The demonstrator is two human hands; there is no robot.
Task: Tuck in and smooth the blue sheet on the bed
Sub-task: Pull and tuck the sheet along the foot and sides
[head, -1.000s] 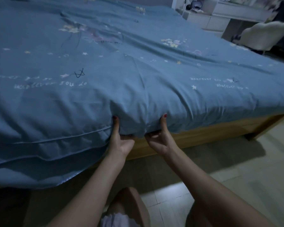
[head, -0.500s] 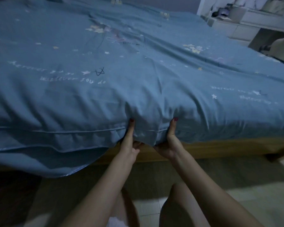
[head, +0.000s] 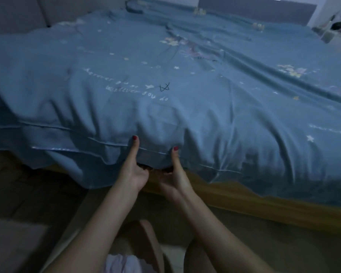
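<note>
Left hand and right hand side by side at 6 o'clock, thumbs up, each gripping the blue sheet hem over the wooden bed frame

fingers of both hands hidden under blue sheet, print perhaps blurred

1. The scene was dim, with a cold blue-grey cast overall.
2. The brightest patch was a pale area at the top right corner, washed out and soft.
3. The floor at lower left was near black; deep shadow lay under the sheet hem.
4. Soft blur lay across the whole view, heavier at the left edge and far corners.
5. Wide-angle bowing bent the bed frame.
6. Blocky noise showed in the dark folds at right.
</note>
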